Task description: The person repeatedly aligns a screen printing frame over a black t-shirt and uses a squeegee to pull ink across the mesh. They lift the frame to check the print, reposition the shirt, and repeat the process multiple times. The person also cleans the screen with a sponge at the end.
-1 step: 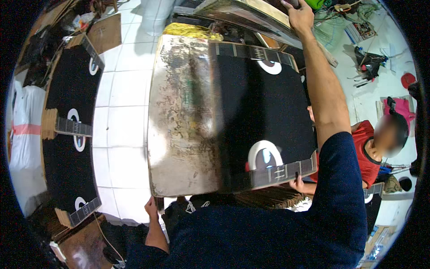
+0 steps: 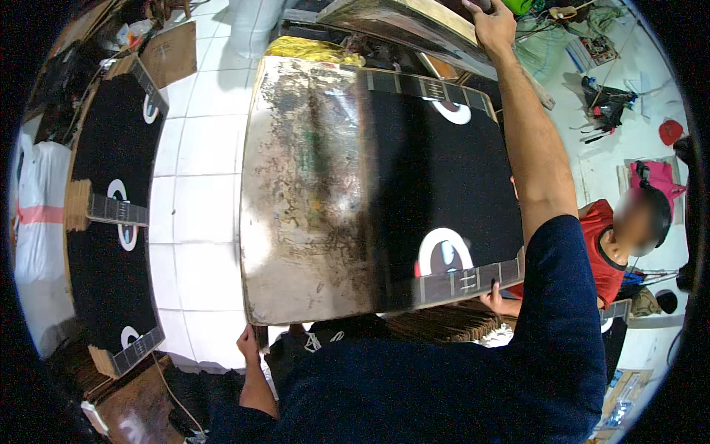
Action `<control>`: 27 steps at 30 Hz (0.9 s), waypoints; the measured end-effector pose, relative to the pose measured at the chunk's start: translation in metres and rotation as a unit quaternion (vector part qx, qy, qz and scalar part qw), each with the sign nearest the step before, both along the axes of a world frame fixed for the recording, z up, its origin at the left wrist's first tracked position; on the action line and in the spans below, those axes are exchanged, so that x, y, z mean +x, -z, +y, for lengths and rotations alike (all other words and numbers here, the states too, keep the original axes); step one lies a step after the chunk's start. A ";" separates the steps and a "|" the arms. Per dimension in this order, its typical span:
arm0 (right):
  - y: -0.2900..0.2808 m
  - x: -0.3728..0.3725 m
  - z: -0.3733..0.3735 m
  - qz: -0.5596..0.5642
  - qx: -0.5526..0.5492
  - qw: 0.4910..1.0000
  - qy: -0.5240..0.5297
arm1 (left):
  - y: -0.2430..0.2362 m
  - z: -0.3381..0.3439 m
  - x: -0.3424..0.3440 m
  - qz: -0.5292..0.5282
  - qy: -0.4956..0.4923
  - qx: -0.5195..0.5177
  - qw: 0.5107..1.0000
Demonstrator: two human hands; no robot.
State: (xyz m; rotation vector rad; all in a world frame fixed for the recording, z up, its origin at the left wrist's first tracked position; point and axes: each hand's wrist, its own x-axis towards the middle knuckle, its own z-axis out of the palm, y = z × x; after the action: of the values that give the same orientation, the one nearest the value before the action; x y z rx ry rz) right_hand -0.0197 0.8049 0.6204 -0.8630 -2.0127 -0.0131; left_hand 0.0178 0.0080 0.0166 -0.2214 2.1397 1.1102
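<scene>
My right arm reaches to the far right, where my right hand [image 2: 495, 29] is closed round a dark handle [image 2: 484, 6] on a raised, wood-edged frame [image 2: 414, 29]. At the near left corner of a stained table [image 2: 296, 244], my left hand [image 2: 249, 345] has its fingers curled in; what they grip is hidden. A black panel [image 2: 444, 177] printed with white-ringed eyes and a grey strip at each end covers the table's right part. A co-worker's hand [image 2: 495, 297] is at its near right edge.
A co-worker in a red shirt [image 2: 606, 259] is at the right. Several similar black panels [image 2: 107, 170] lie stacked on the left, past white floor tiles [image 2: 200, 207]. Yellow crumpled material [image 2: 310, 50] lies at the table's far edge. A stack of brown sheets [image 2: 444, 323] sits below the panel.
The black panel has slid a little to the right, baring more of the stained tabletop. The co-worker's hand stays at its edge. My hands hold about the same places.
</scene>
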 end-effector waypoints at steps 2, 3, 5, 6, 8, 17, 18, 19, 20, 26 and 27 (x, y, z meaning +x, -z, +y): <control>0.000 0.000 0.014 -0.006 0.016 1.000 -0.025 | 0.001 0.007 0.005 0.067 0.018 0.008 0.998; -0.001 -0.001 0.023 0.000 -0.002 1.000 -0.031 | 0.003 0.012 0.005 0.144 0.043 0.024 0.988; -0.003 -0.004 0.045 -0.002 -0.021 0.999 -0.026 | 0.008 0.020 0.006 0.208 0.037 -0.009 0.977; -0.003 -0.001 0.055 -0.033 -0.005 0.999 -0.002 | 0.010 0.023 0.007 0.208 0.006 -0.033 0.977; -0.006 0.000 0.074 -0.068 -0.026 0.997 0.023 | 0.010 0.027 0.011 0.205 -0.044 -0.077 0.975; -0.008 0.000 0.094 -0.075 -0.019 0.994 0.079 | -0.013 0.000 0.020 0.228 0.006 -0.164 0.960; -0.009 -0.001 0.094 -0.077 0.002 0.994 0.080 | -0.012 -0.005 0.019 0.211 0.005 -0.198 0.957; -0.009 -0.002 0.094 -0.068 -0.001 0.995 0.067 | -0.012 -0.010 0.020 0.147 -0.064 -0.200 0.967; -0.009 -0.002 0.095 -0.066 0.003 0.996 0.058 | -0.014 -0.014 0.016 0.118 -0.077 -0.186 0.973; -0.011 -0.001 0.100 -0.069 -0.034 0.996 0.050 | -0.085 0.005 -0.050 0.279 -0.069 -0.164 0.944; -0.012 -0.001 0.102 -0.069 -0.031 0.995 0.071 | -0.106 0.016 -0.071 0.340 -0.059 -0.105 0.933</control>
State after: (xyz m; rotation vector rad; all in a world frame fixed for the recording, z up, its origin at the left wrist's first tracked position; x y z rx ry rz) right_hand -0.0209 0.9066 0.6328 -1.0689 -2.0840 -0.0943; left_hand -0.0536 0.0245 0.1229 -0.0628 2.9014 1.1319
